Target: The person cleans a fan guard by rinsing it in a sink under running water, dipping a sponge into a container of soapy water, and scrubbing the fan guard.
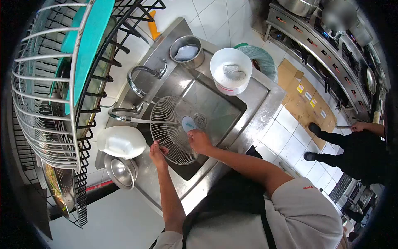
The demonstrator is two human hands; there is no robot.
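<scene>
A round, domed grille of thin, pale metal wire (172, 120) is held over the rectangular stainless-steel sink basin (226, 110), tilted, with a pale oval disc with blue lettering (188, 123) at its middle. The left hand (158, 153) grasps the grille at its outer rim, on the side toward the white rounded plastic container (121, 142), fingers curled about the wires, so that nearly all of the grille lies beyond this grip, toward the basin. The right hand (200, 141) is curled at the near edge of the disc, its fingers against the middle of the grille; whether they pinch the wires or only press on them cannot be told.

A thin white stream runs from the lower curved chrome faucet (124, 114) onto the wires. The upper curved chrome faucet (137, 81) stands beside it, near the grille's rim. The round metal drain (200, 120) shows just beside the disc. On the counter past the basin stand a cylindrical steel pot (186, 52) with something pale inside and a white plastic bucket (230, 70) holding a whitish, foamy mass. Steel bowls (121, 171) sit beside the white container. Well apart, another person in dark clothing (356, 153) stands on the tiled floor.
</scene>
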